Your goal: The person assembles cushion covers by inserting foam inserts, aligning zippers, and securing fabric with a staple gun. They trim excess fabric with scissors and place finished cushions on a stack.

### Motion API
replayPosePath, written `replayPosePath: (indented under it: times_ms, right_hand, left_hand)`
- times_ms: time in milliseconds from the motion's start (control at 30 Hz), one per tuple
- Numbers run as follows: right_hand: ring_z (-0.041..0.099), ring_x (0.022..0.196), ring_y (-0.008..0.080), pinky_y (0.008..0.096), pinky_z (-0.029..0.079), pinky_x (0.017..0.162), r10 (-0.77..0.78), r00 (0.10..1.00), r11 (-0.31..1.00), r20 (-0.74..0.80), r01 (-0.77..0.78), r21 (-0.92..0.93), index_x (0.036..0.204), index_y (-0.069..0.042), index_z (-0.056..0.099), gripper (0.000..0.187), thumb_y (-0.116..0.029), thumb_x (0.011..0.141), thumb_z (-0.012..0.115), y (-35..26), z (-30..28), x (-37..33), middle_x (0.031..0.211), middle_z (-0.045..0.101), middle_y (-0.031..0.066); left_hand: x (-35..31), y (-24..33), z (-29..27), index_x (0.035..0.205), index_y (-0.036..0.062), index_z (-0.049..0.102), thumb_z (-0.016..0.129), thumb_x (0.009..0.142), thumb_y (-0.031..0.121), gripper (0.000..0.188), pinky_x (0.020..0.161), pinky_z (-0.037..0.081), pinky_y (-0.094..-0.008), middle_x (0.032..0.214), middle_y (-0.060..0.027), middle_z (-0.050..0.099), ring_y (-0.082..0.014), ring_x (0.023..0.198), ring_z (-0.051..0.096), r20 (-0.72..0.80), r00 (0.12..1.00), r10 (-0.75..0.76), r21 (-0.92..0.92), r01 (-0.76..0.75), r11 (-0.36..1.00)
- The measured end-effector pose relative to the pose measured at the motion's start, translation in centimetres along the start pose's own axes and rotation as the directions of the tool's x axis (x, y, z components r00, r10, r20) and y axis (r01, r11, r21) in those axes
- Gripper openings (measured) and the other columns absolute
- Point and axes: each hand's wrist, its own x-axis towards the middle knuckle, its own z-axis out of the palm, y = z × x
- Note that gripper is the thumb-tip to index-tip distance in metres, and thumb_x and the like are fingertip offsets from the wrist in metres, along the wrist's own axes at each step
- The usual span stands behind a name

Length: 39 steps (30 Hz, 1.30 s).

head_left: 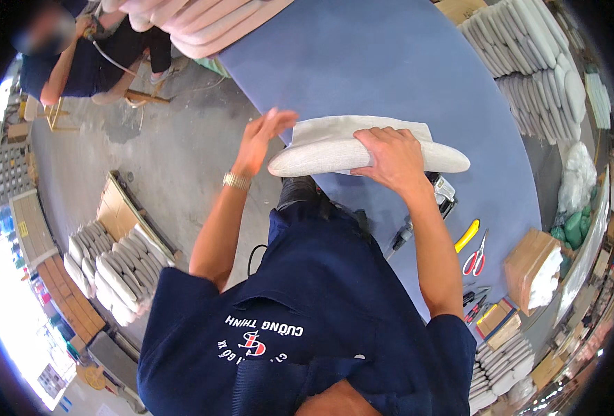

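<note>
A long cushion pad [308,159], covered in pale woven fabric, is held over the near edge of the blue-grey table [362,62]. My right hand [396,156] grips it right of its middle, thumb on the near side and fingers over the top. Behind the pad's upper edge a flap of the same fabric [324,128] stands up. My left hand [260,139] is just off the pad's left end, fingers stretched out and slightly blurred, holding nothing. Partly hidden by my right wrist, a metal-and-black power tool [445,191] lies on the table.
Right of my forearm lie a yellow-handled tool [468,236], red-handled snips [475,260] and several smaller tools. A cardboard box [529,267] stands at the table's right edge. Stacked pads [522,41] fill the far right; more [120,267] are at left. Another person [92,62] sits far left.
</note>
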Motion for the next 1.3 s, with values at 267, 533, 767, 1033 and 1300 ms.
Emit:
replayPosePath:
  times_ms: [267, 533, 767, 1033, 1300]
  right_hand:
    - [0.067, 0.113, 0.0309, 0.0469, 0.051, 0.097, -0.062, 0.998, 0.998, 0.023, 0.062, 0.009, 0.114, -0.017, 0.072, 0.052, -0.032, 0.068, 0.091, 5.0, -10.5, 0.2, 0.108, 0.074, 0.0065]
    - [0.047, 0.143, 0.039, 0.044, 0.04, 0.119, 0.424, 0.75, 0.9, -0.507, -0.29, 0.325, 0.15, -0.017, 0.054, 0.081, -0.031, 0.078, 0.088, 13.1, -2.4, -3.7, 0.152, 0.053, 0.0223]
    - [0.056, 0.136, 0.0306, 0.0371, 0.042, 0.113, 0.875, 0.471, 0.164, -0.11, -0.075, 0.984, 0.152, -0.003, 0.05, 0.056, -0.034, 0.106, 0.058, 9.5, 10.3, -3.6, 0.151, 0.055, 0.0224]
    - [0.048, 0.142, 0.0252, 0.0339, 0.036, 0.118, 0.892, 0.451, -0.077, 0.027, 0.091, 0.993, 0.155, 0.0, 0.045, 0.06, -0.042, 0.112, 0.041, 8.3, 8.3, -6.9, 0.157, 0.049, 0.0166]
    - [0.041, 0.147, 0.0233, 0.0342, 0.032, 0.122, 0.887, 0.46, -0.084, -0.046, 0.259, 0.962, 0.16, -0.005, 0.037, 0.059, -0.041, 0.114, 0.031, 8.2, 11.6, -9.0, 0.162, 0.042, 0.0121]
  left_hand:
    - [-6.2, 7.6, 9.2, 0.149, 0.0046, 0.052, 0.08, 0.089, 0.043, 0.077, 0.109, 0.048, -0.0437, 0.14, -0.0219, 0.063, -0.0344, 0.131, 0.061, 0.238, 0.889, 0.392, 0.35, -0.455, 0.819]
    - [-2.4, 3.9, 20.7, 0.157, -0.0017, 0.035, 0.07, 0.097, 0.036, 0.079, 0.102, 0.051, -0.0458, 0.136, -0.0312, 0.062, -0.043, 0.124, 0.064, 0.057, 0.94, 0.337, 0.383, -0.332, 0.862]
    - [-4.0, 1.7, 22.0, 0.16, -0.0126, 0.008, 0.055, 0.105, 0.044, 0.091, 0.118, 0.037, -0.0444, 0.157, -0.0398, 0.033, -0.0451, 0.146, 0.042, 0.325, 0.943, 0.067, 0.293, -0.168, 0.941]
    - [-1.7, 0.9, 28.4, 0.163, -0.0067, 0.006, 0.031, 0.112, 0.048, 0.079, 0.127, 0.018, -0.0424, 0.168, -0.0311, 0.015, -0.0393, 0.158, 0.015, 0.3, 0.936, 0.184, 0.129, -0.23, 0.965]
    - [-0.9, -2.7, 30.7, 0.166, -0.0002, 0.008, 0.028, 0.113, 0.044, 0.072, 0.125, 0.023, -0.0413, 0.168, -0.0243, 0.021, -0.0343, 0.154, 0.026, 0.27, 0.885, 0.38, 0.104, -0.419, 0.902]
